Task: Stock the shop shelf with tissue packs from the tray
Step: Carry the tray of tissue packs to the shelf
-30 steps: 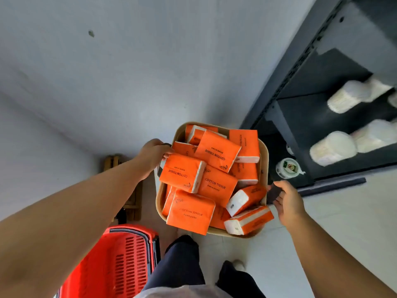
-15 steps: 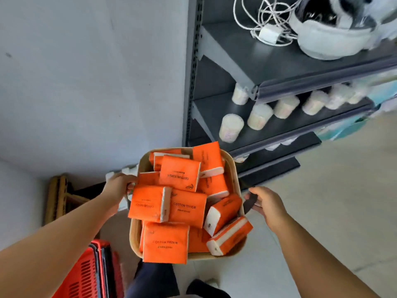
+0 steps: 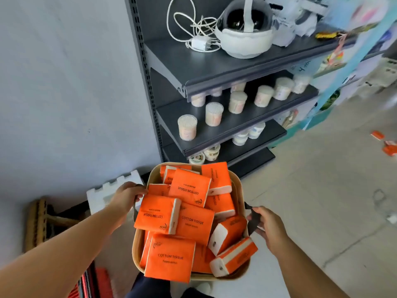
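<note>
left hand (image 3: 126, 196) and right hand (image 3: 266, 224) each grip a tray (image 3: 237, 188) handle by the shelf (image 3: 214, 67); soft, light-looking tissue packs (image 3: 189, 188) suit a grasp across flat faces.

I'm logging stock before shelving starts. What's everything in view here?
tray: one, tan, held out before the shelf
packs: a dozen or more, orange, heaped in the tray
shelf: one unit, dark grey, against the wall
swab tubs: about nine, pale, second board
round tubs: several, white, lower boards
headset: one, white, top board
cable: one, white, top board, left of the headset
foam block: one, white, on the floor by the wall
basket: one, red, bottom left
loose packs: a few, orange, on the floor far right
left hand: grips the tray's left handle
right hand: grips the tray's right handle
</note>
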`<action>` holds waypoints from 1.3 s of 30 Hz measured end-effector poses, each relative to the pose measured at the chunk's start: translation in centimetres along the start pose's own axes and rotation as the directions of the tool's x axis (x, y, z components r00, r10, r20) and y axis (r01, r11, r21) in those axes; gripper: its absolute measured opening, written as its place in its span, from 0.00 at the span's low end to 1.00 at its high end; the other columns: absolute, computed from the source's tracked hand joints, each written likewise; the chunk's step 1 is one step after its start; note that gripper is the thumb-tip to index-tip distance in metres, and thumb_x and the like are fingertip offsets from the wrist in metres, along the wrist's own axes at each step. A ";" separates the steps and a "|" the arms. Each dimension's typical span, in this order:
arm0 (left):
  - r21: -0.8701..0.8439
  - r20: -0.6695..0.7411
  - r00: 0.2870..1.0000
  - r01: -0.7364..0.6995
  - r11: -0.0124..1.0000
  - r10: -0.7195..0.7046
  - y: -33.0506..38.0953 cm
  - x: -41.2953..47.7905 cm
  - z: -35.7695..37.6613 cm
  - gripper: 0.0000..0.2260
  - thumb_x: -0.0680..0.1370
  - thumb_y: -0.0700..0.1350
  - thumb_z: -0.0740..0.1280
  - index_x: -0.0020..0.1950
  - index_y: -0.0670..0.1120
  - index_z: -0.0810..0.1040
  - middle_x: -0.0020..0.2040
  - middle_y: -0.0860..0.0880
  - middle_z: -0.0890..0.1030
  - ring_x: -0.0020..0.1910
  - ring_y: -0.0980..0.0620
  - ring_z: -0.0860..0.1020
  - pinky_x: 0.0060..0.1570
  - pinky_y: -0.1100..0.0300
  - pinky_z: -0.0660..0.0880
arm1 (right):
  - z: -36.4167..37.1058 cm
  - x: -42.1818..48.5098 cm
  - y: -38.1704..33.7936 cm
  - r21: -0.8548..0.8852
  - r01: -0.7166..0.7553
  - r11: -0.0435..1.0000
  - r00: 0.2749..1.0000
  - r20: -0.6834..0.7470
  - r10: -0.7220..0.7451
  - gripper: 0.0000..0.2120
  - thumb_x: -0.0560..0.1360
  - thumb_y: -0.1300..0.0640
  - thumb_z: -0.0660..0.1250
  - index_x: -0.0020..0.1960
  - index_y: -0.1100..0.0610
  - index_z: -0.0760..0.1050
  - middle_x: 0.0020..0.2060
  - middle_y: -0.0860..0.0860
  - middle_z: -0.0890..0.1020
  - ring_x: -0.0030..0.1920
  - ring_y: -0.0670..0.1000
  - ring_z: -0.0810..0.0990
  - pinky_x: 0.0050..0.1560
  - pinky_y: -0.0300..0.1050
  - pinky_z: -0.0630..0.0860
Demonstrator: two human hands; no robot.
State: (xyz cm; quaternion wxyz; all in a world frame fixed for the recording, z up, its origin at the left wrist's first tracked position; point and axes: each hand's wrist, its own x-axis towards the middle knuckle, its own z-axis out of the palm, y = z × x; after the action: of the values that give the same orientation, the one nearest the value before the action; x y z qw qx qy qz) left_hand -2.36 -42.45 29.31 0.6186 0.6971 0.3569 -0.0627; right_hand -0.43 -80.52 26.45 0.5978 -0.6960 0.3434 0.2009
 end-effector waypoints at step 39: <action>0.209 0.900 0.431 -0.568 0.796 0.071 28.9 -2.3 55.4 0.17 0.69 0.48 0.77 0.53 0.45 0.75 0.46 0.44 0.82 0.46 0.45 0.81 0.46 0.53 0.76 | -32.1 -0.7 -9.8 0.509 0.463 0.726 0.678 -0.730 0.080 0.20 0.54 0.56 0.73 0.42 0.65 0.78 0.32 0.60 0.81 0.37 0.58 0.79 0.41 0.48 0.73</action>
State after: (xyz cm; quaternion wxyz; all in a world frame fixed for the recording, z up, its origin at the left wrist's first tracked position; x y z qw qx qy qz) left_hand 32.19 -93.14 41.58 0.5141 0.7579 -0.1719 -0.3631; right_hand 1.91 -111.02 40.25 0.6416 -0.4938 0.5122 -0.2868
